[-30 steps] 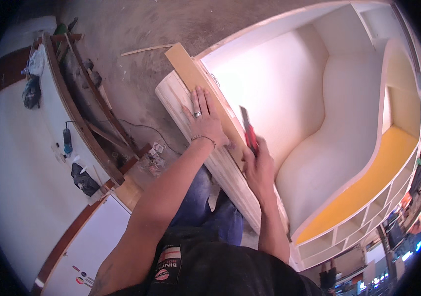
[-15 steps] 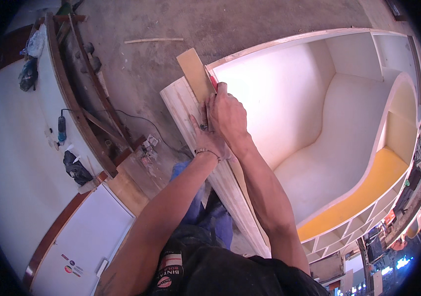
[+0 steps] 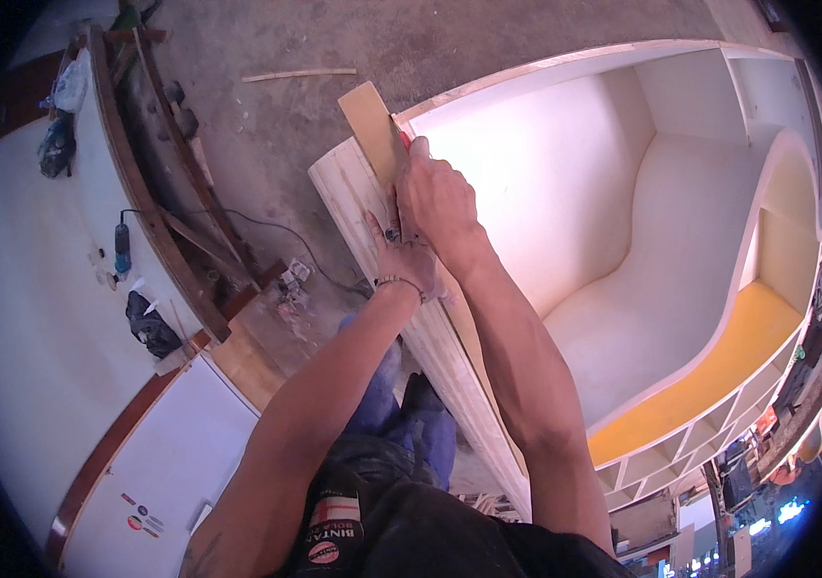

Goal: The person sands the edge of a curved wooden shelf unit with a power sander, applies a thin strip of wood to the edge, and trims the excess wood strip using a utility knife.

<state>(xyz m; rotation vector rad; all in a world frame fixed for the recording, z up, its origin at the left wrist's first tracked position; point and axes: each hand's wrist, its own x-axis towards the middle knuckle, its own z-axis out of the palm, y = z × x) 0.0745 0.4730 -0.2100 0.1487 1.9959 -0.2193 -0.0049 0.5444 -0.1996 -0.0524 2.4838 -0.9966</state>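
Observation:
My right hand point(image 3: 438, 197) is closed in a fist around a slim red tool point(image 3: 405, 139); only its red end shows, so its exact kind stays unclear. The fist rests at the right edge of a thin tan strip of board point(image 3: 372, 123). My left hand point(image 3: 406, 262) lies on that strip just below the fist, fingers stretched and partly hidden by the right hand. Beneath runs a long, pale wooden plank with ridges point(image 3: 345, 188), slanting from upper left down toward my body. It lies along the near edge of a large white curved cabinet point(image 3: 575, 164).
The cabinet has a yellow panel point(image 3: 710, 376) and small compartments along its right side. Leftward, a white panel point(image 3: 35, 270) carries a corded power tool point(image 3: 122, 249) and a black plastic bag point(image 3: 149, 326). A thin stick point(image 3: 300, 74) lies on the floor point(image 3: 266, 144).
My right fist and the red tool have shifted slightly up and left along the board strip. The left hand stays nearly in place on the strip.

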